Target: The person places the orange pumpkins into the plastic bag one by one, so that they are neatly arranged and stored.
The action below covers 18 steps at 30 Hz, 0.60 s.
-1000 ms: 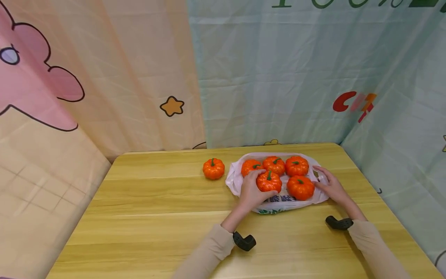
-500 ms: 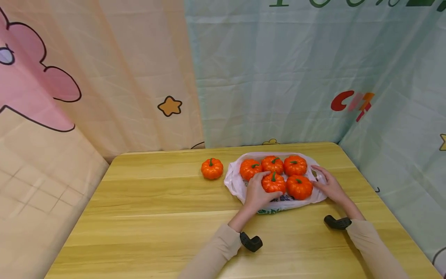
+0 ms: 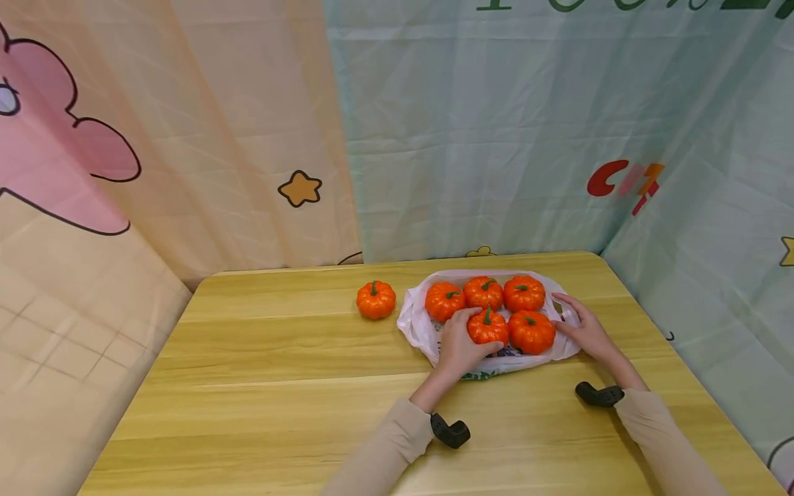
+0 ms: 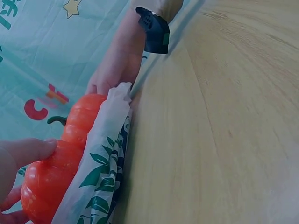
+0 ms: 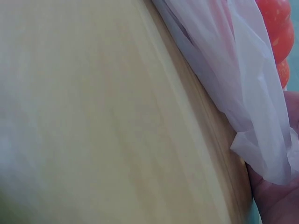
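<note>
In the head view a white plastic bag [image 3: 414, 329], with green and dark blue print, is spread on the table with several orange toy pumpkins in it. My left hand [image 3: 457, 348] holds the front-left pumpkin [image 3: 486, 329], thumb at its near side and fingers behind it. The left wrist view shows the thumb across that pumpkin [image 4: 49, 186], beside another pumpkin. At the bag's right end, my right hand [image 3: 586, 332] grips the bag's edge, next to the front-right pumpkin [image 3: 531, 333]. In the right wrist view the bag [image 5: 259, 88] drapes over the palm.
One more pumpkin [image 3: 375, 300] stands on the wooden table [image 3: 260, 413], left of the bag. Printed curtains [image 3: 471, 138] hang behind and at both sides of the table. Each wrist carries a black device [image 3: 451, 431].
My left hand has moved slightly right with the front-left pumpkin, bringing it up beside the front-right one. The right hand stays at the bag's edge. The head view has shifted a little.
</note>
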{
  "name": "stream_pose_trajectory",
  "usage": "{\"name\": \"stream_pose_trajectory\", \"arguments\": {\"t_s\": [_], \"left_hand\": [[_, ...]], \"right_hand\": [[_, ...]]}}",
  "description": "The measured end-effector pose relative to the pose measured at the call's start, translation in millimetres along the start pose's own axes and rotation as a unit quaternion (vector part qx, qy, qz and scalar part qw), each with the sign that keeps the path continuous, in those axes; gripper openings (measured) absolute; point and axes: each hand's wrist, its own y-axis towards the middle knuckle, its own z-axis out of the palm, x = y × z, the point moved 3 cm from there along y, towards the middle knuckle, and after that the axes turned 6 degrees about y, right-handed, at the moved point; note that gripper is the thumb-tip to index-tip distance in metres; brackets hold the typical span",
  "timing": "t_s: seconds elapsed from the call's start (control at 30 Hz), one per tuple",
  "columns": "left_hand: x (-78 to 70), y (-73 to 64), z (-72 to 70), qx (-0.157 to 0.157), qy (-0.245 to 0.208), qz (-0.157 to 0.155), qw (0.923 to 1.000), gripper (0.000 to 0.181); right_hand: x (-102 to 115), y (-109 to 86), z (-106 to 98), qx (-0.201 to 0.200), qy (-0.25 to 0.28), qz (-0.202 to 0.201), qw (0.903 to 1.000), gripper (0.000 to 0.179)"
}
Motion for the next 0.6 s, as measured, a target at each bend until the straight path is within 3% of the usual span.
{"name": "stream_pose_trajectory", "arguments": {"t_s": [0.6], "left_hand": [[6.3, -2.7, 4.4, 0.016, 0.02, 0.013, 0.9996, 0.067]], "right_hand": [[0.1, 0.1, -0.1, 0.002, -0.008, 0.003, 1.0, 0.058]]}}
